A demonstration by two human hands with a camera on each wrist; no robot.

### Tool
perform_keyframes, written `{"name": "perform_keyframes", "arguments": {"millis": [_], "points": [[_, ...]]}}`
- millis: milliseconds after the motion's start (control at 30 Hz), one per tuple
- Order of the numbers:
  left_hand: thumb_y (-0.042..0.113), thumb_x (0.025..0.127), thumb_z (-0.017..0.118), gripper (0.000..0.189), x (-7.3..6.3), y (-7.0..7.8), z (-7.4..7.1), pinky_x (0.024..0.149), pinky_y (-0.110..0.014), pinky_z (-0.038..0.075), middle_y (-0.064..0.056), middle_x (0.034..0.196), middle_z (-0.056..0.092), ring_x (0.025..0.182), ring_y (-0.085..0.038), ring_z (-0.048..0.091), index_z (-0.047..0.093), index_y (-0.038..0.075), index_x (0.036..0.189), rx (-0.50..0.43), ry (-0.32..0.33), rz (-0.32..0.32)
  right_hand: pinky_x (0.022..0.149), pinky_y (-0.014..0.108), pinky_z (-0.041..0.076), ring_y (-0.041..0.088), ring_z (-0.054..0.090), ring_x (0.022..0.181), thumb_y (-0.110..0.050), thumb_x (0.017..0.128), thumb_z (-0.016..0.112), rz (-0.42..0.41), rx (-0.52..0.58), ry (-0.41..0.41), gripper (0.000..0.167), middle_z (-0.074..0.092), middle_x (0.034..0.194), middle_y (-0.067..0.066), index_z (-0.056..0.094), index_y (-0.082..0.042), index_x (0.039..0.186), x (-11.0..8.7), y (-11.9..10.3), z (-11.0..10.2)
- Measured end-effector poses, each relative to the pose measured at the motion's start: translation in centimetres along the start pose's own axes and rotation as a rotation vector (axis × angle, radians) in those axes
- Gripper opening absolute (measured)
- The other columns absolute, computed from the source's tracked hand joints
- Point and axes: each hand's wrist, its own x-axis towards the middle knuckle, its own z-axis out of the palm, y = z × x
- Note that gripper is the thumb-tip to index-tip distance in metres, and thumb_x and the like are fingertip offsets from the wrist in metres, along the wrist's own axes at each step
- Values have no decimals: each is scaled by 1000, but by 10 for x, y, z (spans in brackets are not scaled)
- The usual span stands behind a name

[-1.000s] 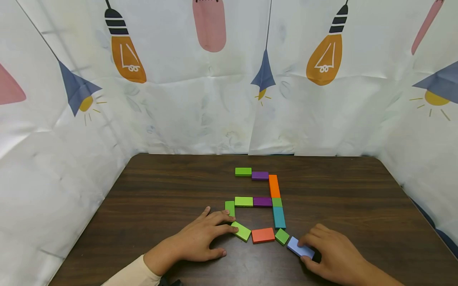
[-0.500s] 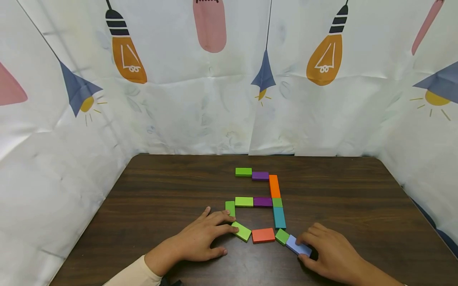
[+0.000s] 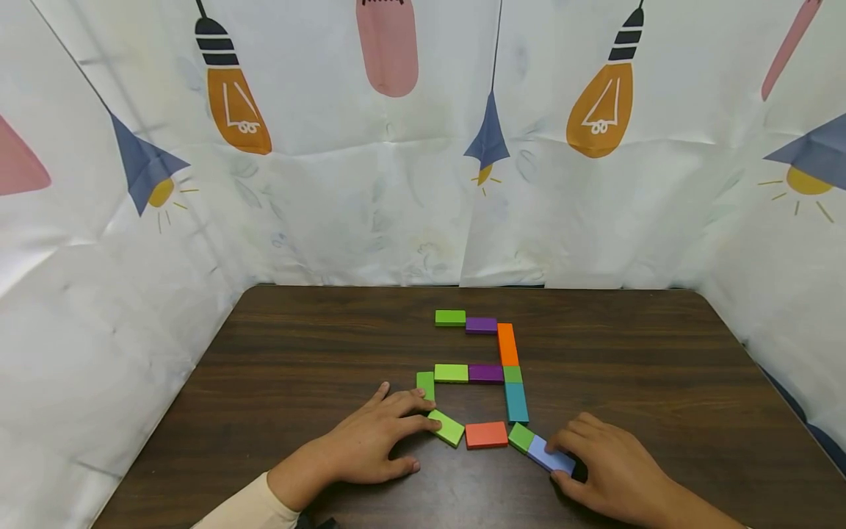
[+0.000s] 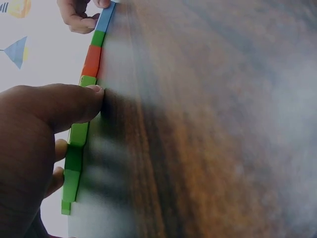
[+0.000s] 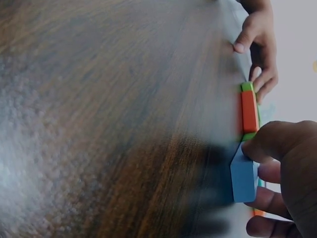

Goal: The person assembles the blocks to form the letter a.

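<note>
My right hand (image 3: pixel 611 463) pinches a light blue block (image 3: pixel 548 455) between thumb and fingers, flat on the table. One end of that block meets a small green block (image 3: pixel 521 437); in the right wrist view the thumb lies along the blue block (image 5: pixel 243 181). My left hand (image 3: pixel 366 448) rests with fingers spread, fingertips on a tilted light green block (image 3: pixel 449 428) and at an upright green block (image 3: pixel 425 382). Between the hands lies a red block (image 3: pixel 486 435), slightly apart from the light green one.
A teal block (image 3: pixel 516 402), a small green block (image 3: pixel 512 375) and an orange block (image 3: pixel 507 345) form a column. Two rows join it from the left, each of a green and a purple block (image 3: pixel 485 375). The dark wooden table (image 3: pixel 297 345) backs onto a printed curtain (image 3: pixel 410 198).
My right hand has slid the light blue block up and left until its end meets the small green block, closing the gap. The left hand has stayed in place.
</note>
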Motion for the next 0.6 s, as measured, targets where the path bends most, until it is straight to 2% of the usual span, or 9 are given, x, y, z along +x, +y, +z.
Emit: {"name": "perform_keyframes", "arguments": {"millis": [200, 267, 400, 500, 600], "points": [[44, 94, 72, 56, 0, 0, 0, 111, -72, 26, 7, 155, 44, 149, -21, 32, 54, 35, 147, 27, 3, 7, 68, 28, 52, -2, 51, 89, -49, 83, 82, 104, -2, -51, 37, 58, 101, -23, 68, -29, 111, 2, -3, -4], [44, 93, 72, 55, 1, 0, -1, 111, -72, 26, 7, 153, 45, 148, -21, 34, 55, 35, 145, 41, 11, 16, 67, 28, 53, -2, 53, 89, -50, 84, 81, 139, -5, -45, 41, 59, 101, -22, 67, -27, 115, 3, -2, -5], [45, 93, 73, 49, 6, 0, -4, 112, -71, 24, 7, 148, 49, 143, -19, 39, 59, 34, 138, 51, 30, 38, 64, 26, 52, 0, 55, 87, -42, 82, 84, 160, -6, 17, 46, 61, 99, -19, 67, -22, 120, 7, 2, -7], [45, 93, 72, 48, 11, -1, -7, 112, -68, 28, 8, 141, 52, 137, -16, 44, 60, 30, 138, 50, 39, 55, 60, 24, 49, 1, 55, 83, -36, 82, 85, 185, 9, 41, 48, 62, 97, -17, 67, -19, 124, 11, 7, -9], [41, 95, 71, 52, 17, -1, -12, 114, -58, 33, 8, 134, 56, 130, -14, 50, 58, 25, 142, 32, 43, 59, 57, 23, 46, 3, 54, 79, -34, 84, 84, 234, 31, 48, 49, 62, 98, -14, 66, -19, 127, 15, 12, -12]]}}
